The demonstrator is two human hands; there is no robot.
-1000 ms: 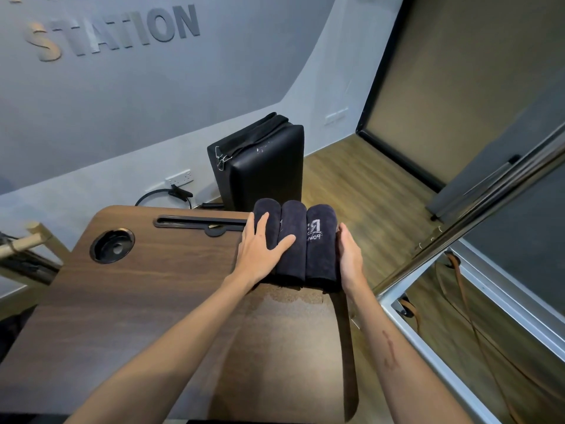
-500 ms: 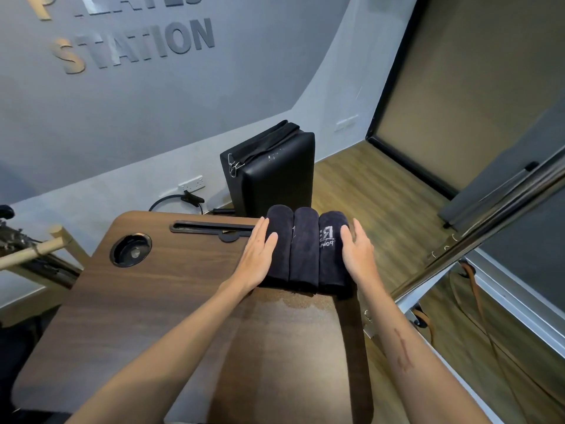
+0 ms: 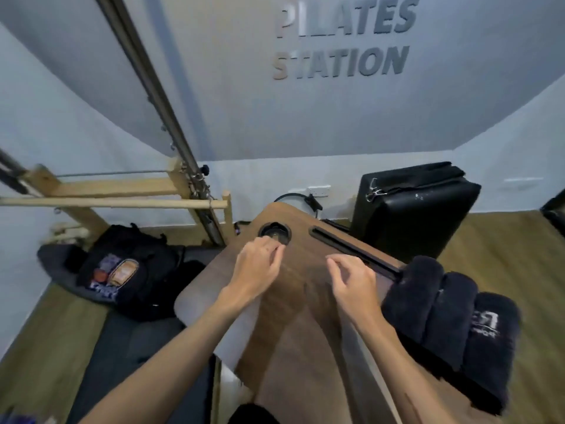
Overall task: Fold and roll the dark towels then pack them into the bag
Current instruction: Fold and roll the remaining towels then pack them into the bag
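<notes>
Three dark rolled towels [image 3: 449, 322] lie side by side at the right edge of the brown wooden table [image 3: 293, 338]; the nearest one shows a pale logo. My left hand [image 3: 260, 267] hovers over the table beside the round cup hole, fingers loosely curled, holding nothing. My right hand [image 3: 351, 283] hangs over the table's middle, just left of the towels, fingers apart and empty. A black backpack [image 3: 128, 267] with coloured patches stands on a dark mat on the floor to the left.
A black padded case [image 3: 412, 209] stands against the wall behind the table. A wooden and metal pilates frame [image 3: 189, 191] rises at the left, with a cable and wall socket [image 3: 318, 191] at the back. The table has a cup hole [image 3: 275, 234] and a slot [image 3: 351, 252].
Both hands have come off the rolled towels and moved left over the bare table. My view has swung left, bringing the backpack and the frame into sight.
</notes>
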